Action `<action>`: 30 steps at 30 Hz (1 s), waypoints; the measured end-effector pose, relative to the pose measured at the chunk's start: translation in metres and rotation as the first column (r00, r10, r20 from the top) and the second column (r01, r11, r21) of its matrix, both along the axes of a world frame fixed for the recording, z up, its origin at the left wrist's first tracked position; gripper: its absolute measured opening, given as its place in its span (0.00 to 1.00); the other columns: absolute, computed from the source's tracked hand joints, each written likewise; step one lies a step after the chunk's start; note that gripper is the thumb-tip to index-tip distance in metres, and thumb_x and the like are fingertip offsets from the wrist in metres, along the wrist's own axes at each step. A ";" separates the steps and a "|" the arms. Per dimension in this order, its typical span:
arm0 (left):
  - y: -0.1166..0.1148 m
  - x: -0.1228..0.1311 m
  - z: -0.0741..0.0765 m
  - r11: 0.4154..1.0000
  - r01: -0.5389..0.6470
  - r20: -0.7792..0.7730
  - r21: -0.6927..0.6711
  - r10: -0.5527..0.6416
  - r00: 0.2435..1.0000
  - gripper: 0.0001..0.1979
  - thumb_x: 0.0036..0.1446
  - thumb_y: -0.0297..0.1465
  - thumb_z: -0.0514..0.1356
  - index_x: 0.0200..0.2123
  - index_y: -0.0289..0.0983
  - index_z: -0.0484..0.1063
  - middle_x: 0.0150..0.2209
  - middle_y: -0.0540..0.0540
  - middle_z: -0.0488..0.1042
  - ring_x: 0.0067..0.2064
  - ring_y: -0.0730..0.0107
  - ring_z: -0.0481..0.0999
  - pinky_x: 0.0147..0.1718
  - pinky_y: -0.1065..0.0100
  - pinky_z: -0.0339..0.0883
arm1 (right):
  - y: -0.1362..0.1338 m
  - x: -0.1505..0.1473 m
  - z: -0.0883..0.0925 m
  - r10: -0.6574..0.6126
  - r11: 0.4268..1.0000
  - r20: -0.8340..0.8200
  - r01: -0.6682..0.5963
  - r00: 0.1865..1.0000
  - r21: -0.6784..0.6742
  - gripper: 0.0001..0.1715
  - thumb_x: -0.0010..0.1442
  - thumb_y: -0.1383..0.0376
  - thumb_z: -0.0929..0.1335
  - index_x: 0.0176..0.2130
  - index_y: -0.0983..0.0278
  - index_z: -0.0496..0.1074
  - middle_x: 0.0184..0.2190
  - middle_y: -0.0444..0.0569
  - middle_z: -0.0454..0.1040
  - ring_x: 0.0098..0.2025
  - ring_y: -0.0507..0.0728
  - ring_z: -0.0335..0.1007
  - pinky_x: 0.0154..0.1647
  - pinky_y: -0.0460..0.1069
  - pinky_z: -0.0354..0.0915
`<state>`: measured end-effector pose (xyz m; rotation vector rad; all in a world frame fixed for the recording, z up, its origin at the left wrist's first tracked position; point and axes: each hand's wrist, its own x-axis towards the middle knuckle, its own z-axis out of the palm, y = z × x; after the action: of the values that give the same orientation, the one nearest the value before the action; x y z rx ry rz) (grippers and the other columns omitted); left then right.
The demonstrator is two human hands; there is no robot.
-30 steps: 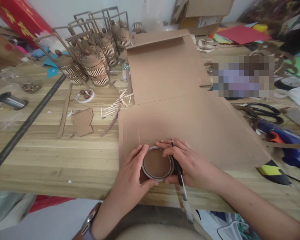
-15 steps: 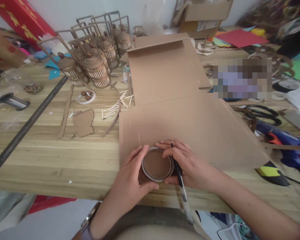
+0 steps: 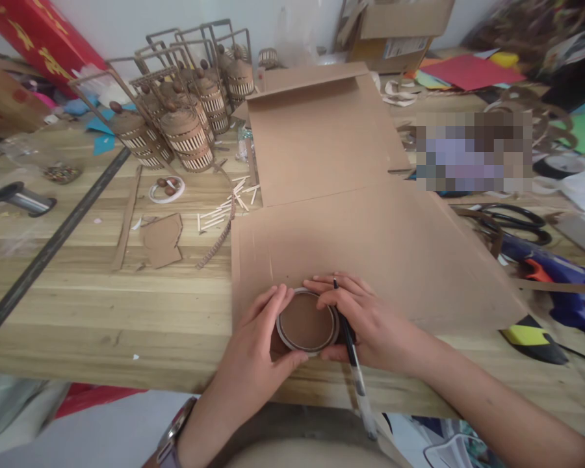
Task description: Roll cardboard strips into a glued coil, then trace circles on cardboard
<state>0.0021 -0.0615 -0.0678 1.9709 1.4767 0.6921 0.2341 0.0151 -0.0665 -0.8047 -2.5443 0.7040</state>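
Note:
A round ring, like a tape roll [image 3: 281, 335], lies flat on the near edge of a large cardboard sheet [image 3: 351, 240]. My left hand [image 3: 266, 338] curves around the ring's left side, fingers at its upper left and thumb at its lower edge. On the right side, my right hand [image 3: 355, 318] holds a black and clear pen [image 3: 357, 370] between its fingers, its tip pointing up and away, while the fingers and thumb rest by the ring. Brown cardboard shows through the ring's opening.
Small lantern-like crafts [image 3: 185, 140] stand at the back left. Thin white sticks [image 3: 224, 208], a cut cardboard piece [image 3: 162, 239] and a wire spool [image 3: 24, 198] lie left. A blue glue gun [image 3: 560, 273] and black-handled scissors [image 3: 517, 221] are right. An open box [image 3: 394, 32] stands behind.
My left hand's fingers have shifted slightly against the ring, and its thumb sits a little higher. The right hand and pen look nearly unchanged.

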 end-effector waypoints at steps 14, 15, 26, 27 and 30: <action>0.001 0.004 -0.004 0.997 0.016 -0.064 0.071 -0.012 0.998 0.47 0.57 0.27 0.67 0.70 0.44 0.41 0.64 0.37 0.69 0.67 0.51 0.64 0.61 0.47 0.67 | -0.001 0.001 -0.004 0.000 1.000 -0.006 0.000 1.000 -0.002 0.29 0.53 0.54 0.78 0.47 0.60 0.65 0.61 0.62 0.71 0.63 0.69 0.65 0.61 0.70 0.60; 0.001 0.003 -0.005 0.998 0.016 -0.066 0.066 -0.012 0.998 0.47 0.57 0.27 0.67 0.70 0.45 0.40 0.64 0.37 0.69 0.68 0.51 0.63 0.61 0.47 0.67 | -0.001 0.001 -0.004 -0.001 1.000 -0.006 0.001 1.000 -0.003 0.29 0.53 0.55 0.78 0.47 0.60 0.65 0.61 0.62 0.71 0.63 0.69 0.65 0.62 0.70 0.60; 0.002 0.005 -0.005 0.997 -0.001 -0.077 0.077 0.007 0.997 0.53 0.54 0.28 0.70 0.71 0.44 0.37 0.63 0.37 0.71 0.68 0.49 0.63 0.60 0.46 0.68 | -0.002 0.008 0.000 -0.154 0.975 -0.245 0.108 0.957 -0.194 0.30 0.66 0.40 0.61 0.53 0.58 0.65 0.54 0.59 0.76 0.55 0.63 0.74 0.51 0.57 0.71; 0.002 0.005 -0.005 0.997 0.000 -0.081 0.080 0.006 0.997 0.53 0.54 0.28 0.70 0.71 0.44 0.37 0.63 0.37 0.71 0.68 0.49 0.63 0.60 0.46 0.67 | -0.003 0.009 -0.001 -0.212 0.963 -0.274 0.152 0.938 -0.223 0.28 0.68 0.42 0.58 0.54 0.58 0.66 0.49 0.55 0.78 0.50 0.61 0.76 0.47 0.55 0.72; 0.001 0.005 -0.004 0.996 0.010 -0.092 0.092 -0.001 0.996 0.53 0.54 0.28 0.70 0.71 0.44 0.37 0.63 0.38 0.71 0.68 0.49 0.63 0.61 0.46 0.67 | -0.005 0.011 0.001 -0.354 0.926 -0.299 0.287 0.886 -0.247 0.24 0.72 0.48 0.56 0.52 0.56 0.71 0.37 0.48 0.78 0.37 0.58 0.76 0.38 0.51 0.71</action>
<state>0.0075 -0.0605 -0.0718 2.1013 1.5172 0.6874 0.2451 0.0099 -0.0652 -1.0411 -1.9917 0.9018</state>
